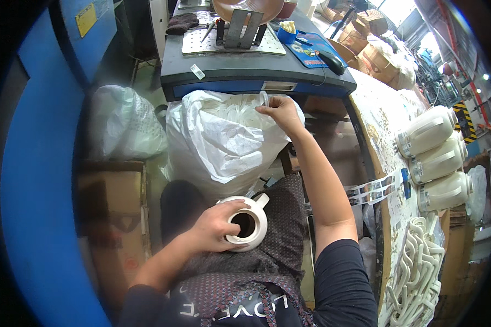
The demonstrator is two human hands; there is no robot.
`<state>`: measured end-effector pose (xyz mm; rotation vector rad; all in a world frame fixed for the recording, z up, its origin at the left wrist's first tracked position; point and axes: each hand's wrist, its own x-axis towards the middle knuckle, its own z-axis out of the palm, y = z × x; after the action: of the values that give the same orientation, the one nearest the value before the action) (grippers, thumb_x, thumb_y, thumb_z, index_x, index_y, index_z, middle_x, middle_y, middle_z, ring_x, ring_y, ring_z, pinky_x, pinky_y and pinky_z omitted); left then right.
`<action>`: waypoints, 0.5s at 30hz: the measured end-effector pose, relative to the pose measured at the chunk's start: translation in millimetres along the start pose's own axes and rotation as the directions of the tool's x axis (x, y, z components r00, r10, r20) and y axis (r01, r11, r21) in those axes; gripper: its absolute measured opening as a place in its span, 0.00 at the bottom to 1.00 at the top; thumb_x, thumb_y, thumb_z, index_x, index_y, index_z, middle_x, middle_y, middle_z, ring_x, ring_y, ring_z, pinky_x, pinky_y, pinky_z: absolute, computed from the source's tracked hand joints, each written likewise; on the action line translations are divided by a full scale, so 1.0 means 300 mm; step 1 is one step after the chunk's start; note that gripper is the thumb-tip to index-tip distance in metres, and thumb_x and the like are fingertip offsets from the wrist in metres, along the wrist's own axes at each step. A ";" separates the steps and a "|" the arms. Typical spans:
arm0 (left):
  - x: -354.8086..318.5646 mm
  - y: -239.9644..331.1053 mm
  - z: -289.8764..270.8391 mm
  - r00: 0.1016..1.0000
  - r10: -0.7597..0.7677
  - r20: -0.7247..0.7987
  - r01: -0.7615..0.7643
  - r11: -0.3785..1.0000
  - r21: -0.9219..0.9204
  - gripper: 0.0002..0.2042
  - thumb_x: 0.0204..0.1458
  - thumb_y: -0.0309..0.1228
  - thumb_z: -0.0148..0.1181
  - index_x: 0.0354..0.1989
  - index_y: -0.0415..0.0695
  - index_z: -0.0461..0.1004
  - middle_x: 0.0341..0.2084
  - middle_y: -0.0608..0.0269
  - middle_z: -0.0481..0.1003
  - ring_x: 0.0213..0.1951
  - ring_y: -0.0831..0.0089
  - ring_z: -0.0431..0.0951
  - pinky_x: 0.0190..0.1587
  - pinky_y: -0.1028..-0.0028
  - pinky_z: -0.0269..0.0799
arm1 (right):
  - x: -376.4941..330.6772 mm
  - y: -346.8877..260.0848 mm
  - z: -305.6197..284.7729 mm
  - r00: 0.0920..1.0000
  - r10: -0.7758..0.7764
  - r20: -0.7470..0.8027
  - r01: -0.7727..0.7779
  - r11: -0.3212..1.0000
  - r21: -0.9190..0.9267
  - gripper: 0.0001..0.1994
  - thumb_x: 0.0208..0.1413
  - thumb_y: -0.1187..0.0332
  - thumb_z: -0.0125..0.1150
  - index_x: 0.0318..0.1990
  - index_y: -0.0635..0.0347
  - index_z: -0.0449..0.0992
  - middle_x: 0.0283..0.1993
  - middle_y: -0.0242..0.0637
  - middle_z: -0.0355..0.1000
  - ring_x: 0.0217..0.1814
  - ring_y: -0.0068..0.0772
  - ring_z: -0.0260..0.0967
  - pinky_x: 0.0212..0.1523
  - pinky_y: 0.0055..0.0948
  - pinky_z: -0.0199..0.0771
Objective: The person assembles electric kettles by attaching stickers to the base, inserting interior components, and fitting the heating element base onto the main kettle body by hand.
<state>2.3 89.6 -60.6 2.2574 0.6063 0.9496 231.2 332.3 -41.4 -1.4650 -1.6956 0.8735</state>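
A white jug [260,224] with a round open mouth and a side handle rests on my lap. My left hand [210,228] grips it by the rim, with a finger hooked into the opening. Beyond my knees stands a large white plastic sack [218,147], its top folded open over many pale, translucent pieces [234,111]. At the sack's far right edge my right hand [285,113] pinches a thin whitish loop [264,98]. Whether that loop is a loose piece or part of the sack I cannot tell.
A dark machine bench [229,68] carries a computer mouse [330,62] and a blue cup [286,36]. On the worn right-hand table [390,109] are three white jugs [439,158], a sticker strip [379,189] and piled white handles [417,267]. Left stand a cardboard box [114,201] and blue cabinet [35,163].
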 end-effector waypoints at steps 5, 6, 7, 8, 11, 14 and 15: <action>-0.007 0.124 -0.054 0.947 0.083 -0.310 -0.087 0.996 0.000 0.23 0.27 0.42 0.82 0.23 0.43 0.73 0.45 0.41 0.73 0.49 0.46 0.75 0.49 0.58 0.74 | -0.252 -0.118 -0.117 0.944 -0.131 -0.302 0.251 0.881 0.402 0.17 0.64 0.60 0.55 0.26 0.63 0.75 0.22 0.31 0.71 0.22 0.18 0.63 0.25 0.21 0.61; -0.032 0.147 -0.082 0.920 0.091 -0.380 -0.088 0.996 0.026 0.25 0.26 0.44 0.82 0.25 0.44 0.73 0.45 0.41 0.72 0.49 0.47 0.75 0.49 0.57 0.74 | -0.366 -0.122 -0.113 0.959 -0.075 -0.274 0.220 0.806 0.549 0.18 0.66 0.59 0.52 0.25 0.61 0.73 0.21 0.30 0.69 0.20 0.18 0.62 0.23 0.20 0.60; -0.048 0.178 -0.116 0.908 0.092 -0.410 -0.090 0.996 0.025 0.27 0.27 0.47 0.81 0.28 0.44 0.73 0.45 0.41 0.71 0.49 0.46 0.74 0.49 0.55 0.74 | -0.490 -0.096 -0.124 0.996 -0.010 -0.088 0.064 0.765 0.640 0.19 0.65 0.59 0.54 0.23 0.60 0.71 0.19 0.29 0.66 0.20 0.18 0.61 0.23 0.21 0.60; -0.077 0.183 -0.122 0.890 0.098 -0.445 -0.095 0.995 0.030 0.28 0.28 0.50 0.80 0.30 0.44 0.72 0.45 0.42 0.70 0.49 0.44 0.74 0.50 0.51 0.73 | -0.612 -0.063 -0.127 0.994 0.043 0.100 -0.101 0.713 0.694 0.20 0.64 0.58 0.56 0.21 0.59 0.70 0.17 0.27 0.63 0.19 0.18 0.60 0.23 0.21 0.60; -0.028 0.222 -0.101 0.900 0.132 -0.415 -0.152 0.988 -0.017 0.29 0.29 0.51 0.79 0.31 0.44 0.70 0.43 0.41 0.70 0.49 0.43 0.74 0.50 0.49 0.73 | -0.897 0.198 -0.042 0.956 0.287 -0.070 -0.294 0.946 -0.140 0.21 0.55 0.50 0.63 0.25 0.59 0.73 0.17 0.30 0.66 0.20 0.30 0.65 0.25 0.29 0.64; 0.003 0.264 -0.093 0.917 0.149 -0.370 -0.172 0.985 -0.031 0.28 0.29 0.47 0.80 0.25 0.42 0.68 0.44 0.39 0.70 0.49 0.44 0.74 0.51 0.51 0.73 | -0.985 0.219 -0.010 0.908 -0.297 -0.297 -0.016 0.683 -0.731 0.20 0.46 0.48 0.69 0.30 0.58 0.76 0.25 0.32 0.70 0.33 0.38 0.69 0.43 0.37 0.66; 0.023 0.279 -0.082 0.920 0.141 -0.365 -0.168 0.985 -0.043 0.27 0.27 0.44 0.81 0.22 0.41 0.67 0.44 0.40 0.70 0.49 0.45 0.75 0.52 0.52 0.72 | -1.005 0.205 -0.024 0.901 -0.305 -0.309 0.012 0.728 -0.685 0.19 0.43 0.50 0.71 0.32 0.56 0.77 0.29 0.31 0.70 0.39 0.35 0.69 0.51 0.37 0.64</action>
<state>2.4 43.1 13.5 2.1022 0.5402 1.4625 296.9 41.1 -116.9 -1.7527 -1.8531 -0.2040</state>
